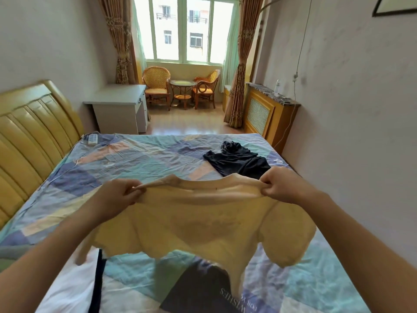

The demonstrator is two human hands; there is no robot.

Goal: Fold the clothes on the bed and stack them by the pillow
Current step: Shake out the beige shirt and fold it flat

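Pinching the shoulders of a pale yellow T-shirt, the left hand and the right hand are holding it spread out in the air above the bed, each with fingers curled tight on the fabric beside the neckline. The shirt is hanging down toward the near edge, its sleeves drooping at both sides and partly hiding a dark garment with white lettering lying beneath it. A white garment with a dark stripe is lying at the near left. Farther off to the right, a crumpled dark navy garment is resting on the patchwork sheet. A white remote is lying at the far left corner, near the yellow headboard.
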